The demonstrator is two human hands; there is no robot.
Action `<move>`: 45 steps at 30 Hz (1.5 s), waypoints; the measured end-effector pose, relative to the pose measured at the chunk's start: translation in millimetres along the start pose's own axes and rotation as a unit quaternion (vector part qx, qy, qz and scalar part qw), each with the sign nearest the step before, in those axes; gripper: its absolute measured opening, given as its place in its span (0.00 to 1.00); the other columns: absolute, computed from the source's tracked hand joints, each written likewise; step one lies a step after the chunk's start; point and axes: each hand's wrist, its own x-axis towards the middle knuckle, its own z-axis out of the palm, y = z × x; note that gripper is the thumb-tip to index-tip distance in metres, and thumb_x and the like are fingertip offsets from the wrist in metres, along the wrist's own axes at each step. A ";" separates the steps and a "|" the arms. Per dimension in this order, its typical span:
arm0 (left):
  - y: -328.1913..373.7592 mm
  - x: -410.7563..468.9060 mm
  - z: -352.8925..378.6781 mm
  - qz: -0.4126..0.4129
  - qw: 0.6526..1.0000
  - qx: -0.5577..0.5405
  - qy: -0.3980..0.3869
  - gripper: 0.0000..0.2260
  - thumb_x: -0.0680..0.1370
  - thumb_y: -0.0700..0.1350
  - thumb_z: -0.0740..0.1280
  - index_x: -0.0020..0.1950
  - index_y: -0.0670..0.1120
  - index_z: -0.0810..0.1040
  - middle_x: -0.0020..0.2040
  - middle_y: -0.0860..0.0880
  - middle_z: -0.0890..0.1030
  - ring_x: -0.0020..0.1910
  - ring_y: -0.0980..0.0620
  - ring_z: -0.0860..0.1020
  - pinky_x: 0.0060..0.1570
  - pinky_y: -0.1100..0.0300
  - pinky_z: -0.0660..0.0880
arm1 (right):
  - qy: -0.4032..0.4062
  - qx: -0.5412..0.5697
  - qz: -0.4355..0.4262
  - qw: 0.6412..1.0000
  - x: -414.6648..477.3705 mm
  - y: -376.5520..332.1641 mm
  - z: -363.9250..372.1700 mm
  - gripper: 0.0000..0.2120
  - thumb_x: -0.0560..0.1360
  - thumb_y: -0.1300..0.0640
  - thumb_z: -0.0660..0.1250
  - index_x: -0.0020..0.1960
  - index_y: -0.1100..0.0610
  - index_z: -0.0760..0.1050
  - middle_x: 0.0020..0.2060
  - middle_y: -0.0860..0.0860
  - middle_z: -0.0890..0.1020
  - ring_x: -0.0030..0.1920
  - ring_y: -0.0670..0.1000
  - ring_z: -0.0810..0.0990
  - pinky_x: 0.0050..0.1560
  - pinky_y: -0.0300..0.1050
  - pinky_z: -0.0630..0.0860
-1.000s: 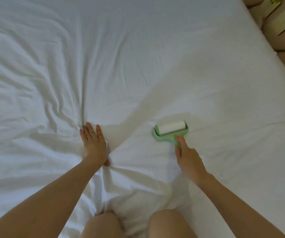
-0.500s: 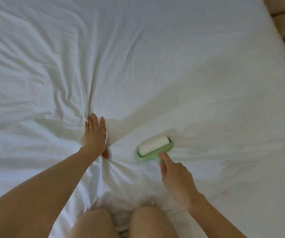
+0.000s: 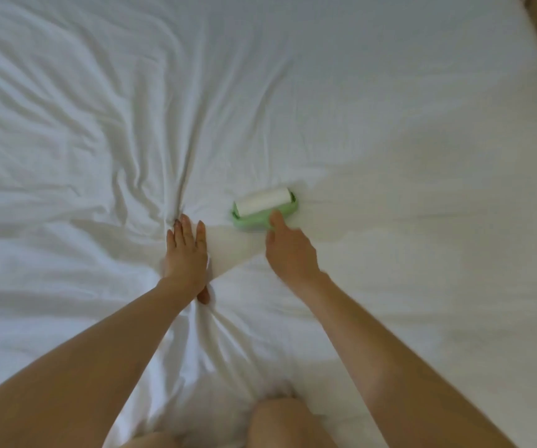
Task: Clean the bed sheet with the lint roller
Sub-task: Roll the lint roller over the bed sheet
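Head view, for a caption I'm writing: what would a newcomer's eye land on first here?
The green lint roller stands out as the only colour, its white roll lying on the cloth just right of centre, with the right hand holding it from the near side. Just left of it, the left hand presses flat on the white bed sheet, and creases fan out from its fingertips.

The bed sheet (image 3: 357,92) is lit softly and evenly; creases are shaded faintly toward its left edge, and the right hand (image 3: 289,250) is blurred slightly.
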 end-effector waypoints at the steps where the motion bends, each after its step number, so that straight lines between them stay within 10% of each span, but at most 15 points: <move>1: 0.1 -0.6 -0.6 -0.001 1.000 0.005 -0.004 0.47 0.77 0.55 0.66 0.76 0.36 0.33 0.75 0.29 0.38 0.77 0.34 0.43 0.76 0.46 0.44 | -0.003 -0.016 0.007 1.000 -25.0 11.2 5.4 0.21 0.82 0.53 0.50 0.75 0.51 0.56 0.51 0.60 0.79 0.52 0.60 0.78 0.43 0.47 0.69; 7: 0.2 -2.1 -2.7 0.000 1.000 0.009 -0.002 0.47 0.77 0.55 0.66 0.76 0.36 0.34 0.75 0.29 0.38 0.77 0.35 0.44 0.76 0.46 0.46 | -0.092 -0.014 0.075 0.993 -137.9 56.7 -17.2 0.15 0.82 0.47 0.50 0.68 0.43 0.61 0.41 0.52 0.78 0.50 0.55 0.78 0.40 0.46 0.65; 12: -0.8 -1.3 -2.2 -0.001 1.000 0.014 -0.012 0.55 0.73 0.58 0.71 0.75 0.36 0.32 0.75 0.29 0.39 0.77 0.35 0.44 0.76 0.46 0.45 | -0.006 -0.043 0.123 0.991 -140.1 81.4 -44.3 0.13 0.81 0.47 0.50 0.65 0.45 0.63 0.39 0.52 0.79 0.42 0.55 0.78 0.39 0.46 0.70; 23: -1.8 1.1 2.4 0.001 1.000 0.018 0.004 0.49 0.76 0.56 0.67 0.76 0.36 0.34 0.75 0.29 0.40 0.77 0.34 0.44 0.76 0.46 0.46 | 0.016 0.021 0.098 0.995 32.5 74.4 -68.6 0.11 0.81 0.56 0.51 0.61 0.56 0.65 0.32 0.53 0.70 0.27 0.55 0.74 0.30 0.50 0.78; 27: -1.2 0.8 1.8 0.003 1.000 0.019 0.008 0.44 0.79 0.53 0.63 0.76 0.35 0.34 0.75 0.29 0.39 0.77 0.34 0.45 0.76 0.46 0.47 | 0.019 0.070 0.119 0.990 76.7 60.4 -81.2 0.12 0.81 0.55 0.50 0.62 0.56 0.64 0.38 0.55 0.71 0.27 0.53 0.72 0.24 0.40 0.66; 32: -0.7 0.6 0.2 0.003 1.000 0.018 0.003 0.45 0.79 0.55 0.64 0.75 0.35 0.33 0.75 0.29 0.39 0.77 0.34 0.44 0.76 0.46 0.45 | 0.052 0.038 0.095 0.993 19.4 82.3 -43.2 0.17 0.81 0.54 0.52 0.69 0.53 0.64 0.45 0.64 0.79 0.42 0.64 0.80 0.43 0.58 0.78; 40: -0.3 -0.8 -0.6 0.001 1.000 0.025 -0.001 0.49 0.77 0.56 0.67 0.75 0.34 0.33 0.75 0.28 0.40 0.77 0.33 0.44 0.76 0.45 0.46 | -0.001 -0.007 0.135 0.991 -160.7 128.6 16.0 0.32 0.74 0.32 0.40 0.72 0.44 0.61 0.27 0.47 0.74 0.34 0.54 0.80 0.27 0.41 0.63; 45: 1.0 -0.7 -1.6 0.000 1.000 0.013 -0.003 0.52 0.75 0.57 0.69 0.75 0.35 0.33 0.75 0.28 0.40 0.77 0.33 0.45 0.76 0.45 0.45 | 0.011 -0.005 0.120 0.993 -109.1 123.6 -0.1 0.19 0.81 0.51 0.52 0.71 0.48 0.61 0.37 0.58 0.81 0.42 0.61 0.81 0.39 0.51 0.75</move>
